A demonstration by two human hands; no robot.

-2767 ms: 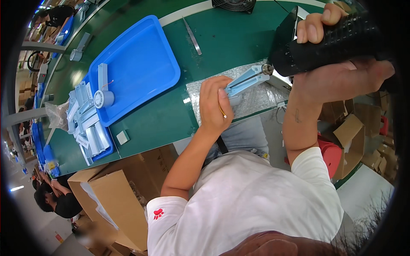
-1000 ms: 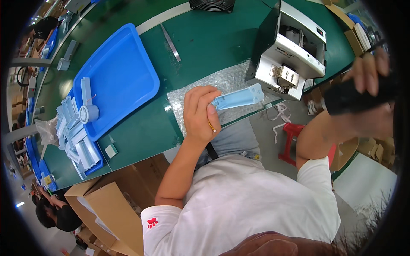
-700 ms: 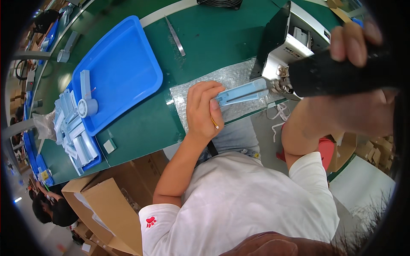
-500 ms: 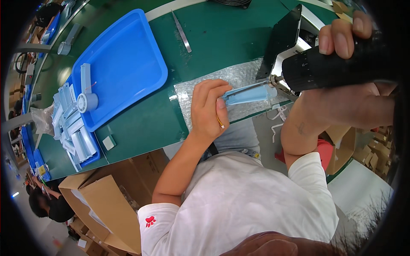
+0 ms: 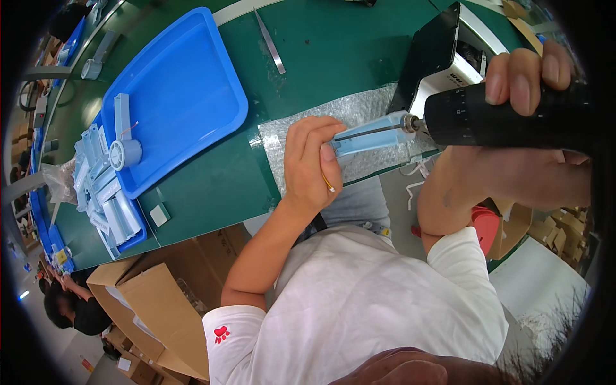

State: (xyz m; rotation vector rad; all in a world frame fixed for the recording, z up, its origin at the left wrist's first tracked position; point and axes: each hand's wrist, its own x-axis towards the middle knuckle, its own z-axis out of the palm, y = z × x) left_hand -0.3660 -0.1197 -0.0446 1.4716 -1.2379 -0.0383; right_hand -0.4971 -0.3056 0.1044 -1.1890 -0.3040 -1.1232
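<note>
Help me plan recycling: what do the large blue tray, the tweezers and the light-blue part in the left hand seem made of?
Large blue tray: probably moulded plastic, satin, with smooth rounded rim.
Tweezers: likely metal, given the silvery sheen.
Light-blue part: apparently plastic, smooth, thin-walled.

Open passage: the green tabletop [image 5: 340,58] between the slim silver metal tweezers [image 5: 276,58] and the boxy black-and-silver metal machine [image 5: 427,58]. Obstacles: the machine at right, partly masked by the thick black cylindrical power driver [image 5: 475,119]; at left, the large blue plastic tray [image 5: 186,96], bordered by heaped pale-blue plastic parts [image 5: 106,186].
</note>
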